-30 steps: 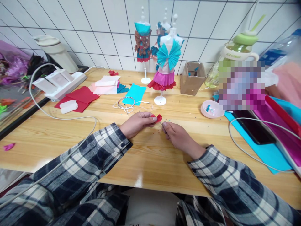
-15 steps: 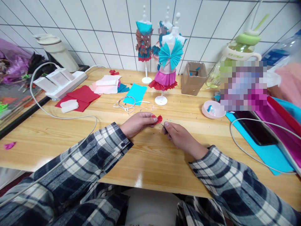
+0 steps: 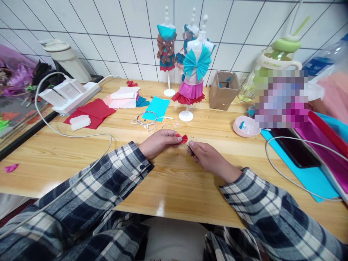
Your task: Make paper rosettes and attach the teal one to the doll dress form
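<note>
Between thumb and fingers, my left hand (image 3: 164, 141) pinches a small piece of pleated red crepe paper (image 3: 184, 139) that fans out to the right. My right hand (image 3: 202, 154) is closed around a slim dark tool (image 3: 187, 145). Its thin tip points at the lower edge of the red fan; whether they touch I cannot tell, and the rest of the tool is hidden by my fingers. Behind the hands stands a small white mannequin (image 3: 202, 36) with a turquoise pleated bow (image 3: 198, 62) and a pink skirt (image 3: 191, 90) with a red ruffle.
Turquoise paper (image 3: 157, 108) and a ring of wire (image 3: 146, 118) lie beyond my left hand. Red paper sheets (image 3: 99, 110) are further left, near a power strip (image 3: 78, 98). At the right are a pink bowl (image 3: 247, 131), a cardboard box (image 3: 223, 95) and a phone (image 3: 297, 152).
My right hand and the tool have shifted very slightly. My left hand and the red paper are almost where they were.
</note>
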### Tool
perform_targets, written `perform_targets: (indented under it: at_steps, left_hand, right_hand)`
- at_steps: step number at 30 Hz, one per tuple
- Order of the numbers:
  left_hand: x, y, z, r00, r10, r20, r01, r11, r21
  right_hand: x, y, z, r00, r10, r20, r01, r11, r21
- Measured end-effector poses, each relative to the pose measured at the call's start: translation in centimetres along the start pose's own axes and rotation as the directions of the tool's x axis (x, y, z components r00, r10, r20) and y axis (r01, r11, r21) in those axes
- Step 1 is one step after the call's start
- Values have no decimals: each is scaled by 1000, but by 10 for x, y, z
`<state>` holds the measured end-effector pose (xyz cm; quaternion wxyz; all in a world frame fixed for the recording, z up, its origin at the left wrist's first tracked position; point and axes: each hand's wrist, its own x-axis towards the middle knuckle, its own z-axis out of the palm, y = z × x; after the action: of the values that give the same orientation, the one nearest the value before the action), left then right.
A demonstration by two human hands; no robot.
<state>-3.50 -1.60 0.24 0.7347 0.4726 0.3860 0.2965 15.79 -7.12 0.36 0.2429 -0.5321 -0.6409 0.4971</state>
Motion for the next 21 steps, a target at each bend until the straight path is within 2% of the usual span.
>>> perform_targets:
  at_steps: [13,21]
  left_hand:
    - [-1,1,0,1000,-7,23,6,1000,16]
    - [-1,2,0,1000,-2,27,2,1000,27]
  right_hand:
    - [0,-5,-2,1000,-17,26,19,996,-90]
    - [1,-1,-1,1000,-13,19,14,999,-46]
